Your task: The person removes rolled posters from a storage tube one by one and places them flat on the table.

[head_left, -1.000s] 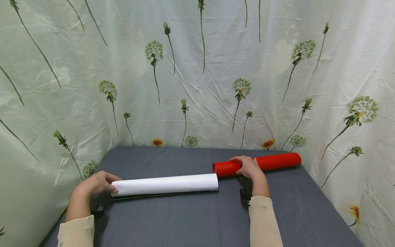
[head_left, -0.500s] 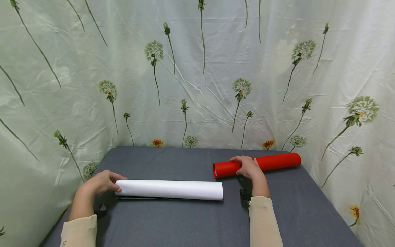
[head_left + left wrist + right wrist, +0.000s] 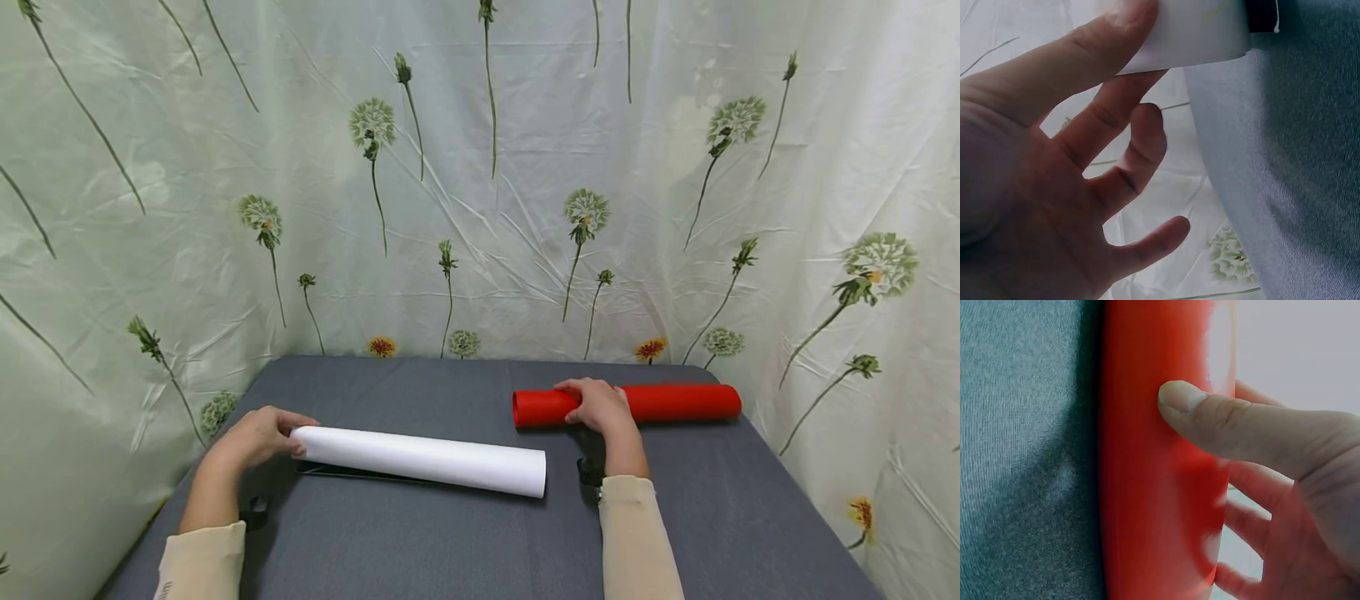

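A white rolled-up sheet (image 3: 427, 460) lies slanted across the dark table, its right end nearer the front edge. My left hand (image 3: 262, 435) pinches its left end, thumb on the outside; in the left wrist view the other fingers spread loosely below the roll. A dark strip shows along the white roll's underside. Farther back on the right lies a red roll (image 3: 682, 402), nearly level from left to right, with a hollow left end. My right hand (image 3: 598, 406) grips it left of its middle, the thumb (image 3: 1182, 397) pressed along its near side and the fingers over the far side.
The dark grey cloth-covered table (image 3: 420, 542) narrows toward the back. Behind it and at both sides hangs a pale curtain (image 3: 480, 208) printed with dandelions. A dark band (image 3: 590, 475) sits at the right wrist.
The white roll's right end has swung toward the front while my left hand has slid right and slightly back. The red roll has turned a little, its right end coming forward.
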### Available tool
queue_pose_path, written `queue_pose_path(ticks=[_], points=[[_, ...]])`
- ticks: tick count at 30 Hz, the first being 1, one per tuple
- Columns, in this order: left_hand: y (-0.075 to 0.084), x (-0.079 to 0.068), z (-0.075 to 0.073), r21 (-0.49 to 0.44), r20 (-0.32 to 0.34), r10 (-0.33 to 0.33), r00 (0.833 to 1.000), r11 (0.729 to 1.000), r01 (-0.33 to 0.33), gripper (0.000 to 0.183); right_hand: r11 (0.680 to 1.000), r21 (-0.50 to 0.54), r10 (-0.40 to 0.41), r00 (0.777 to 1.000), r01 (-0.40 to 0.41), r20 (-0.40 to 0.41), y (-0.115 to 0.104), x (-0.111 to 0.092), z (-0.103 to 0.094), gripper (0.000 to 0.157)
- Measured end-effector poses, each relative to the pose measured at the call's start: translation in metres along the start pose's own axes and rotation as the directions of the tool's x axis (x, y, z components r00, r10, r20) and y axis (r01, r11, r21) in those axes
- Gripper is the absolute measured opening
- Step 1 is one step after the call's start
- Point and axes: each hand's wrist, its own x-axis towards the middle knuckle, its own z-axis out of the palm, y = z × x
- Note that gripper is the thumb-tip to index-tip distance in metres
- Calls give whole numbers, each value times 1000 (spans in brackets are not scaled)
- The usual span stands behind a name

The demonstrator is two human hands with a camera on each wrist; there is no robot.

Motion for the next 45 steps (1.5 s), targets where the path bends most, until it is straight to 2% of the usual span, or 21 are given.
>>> queue_pose_path(ticks=[7, 13, 22, 28, 38, 45], points=[[6, 4, 2, 77, -49, -25, 998, 997, 29, 48, 999, -18, 47, 999, -47, 5, -6, 0, -1, 60], [9, 8, 4, 97, -77, -20, 997, 995, 27, 49, 996, -5, 87, 996, -87, 4, -9, 0, -1, 61], [14, 12, 6, 107, -74, -14, 997, 994, 22, 46, 990, 16, 143, 990, -143, 0, -16, 0, -1, 62], [12, 14, 6, 105, -46, -28, 999, 994, 33, 45, 984, 28, 177, 984, -177, 7, -21, -2, 0, 63], [2, 9, 5, 45, 20, -83, 996, 996, 82, 51, 984, 62, 165, 986, -165, 19, -20, -4, 5, 67], [4, 10, 7, 66, 21, -74, 997, 995, 72, 51, 979, 165, 107, 991, -119, 81, 6, -20, -11, 76]])
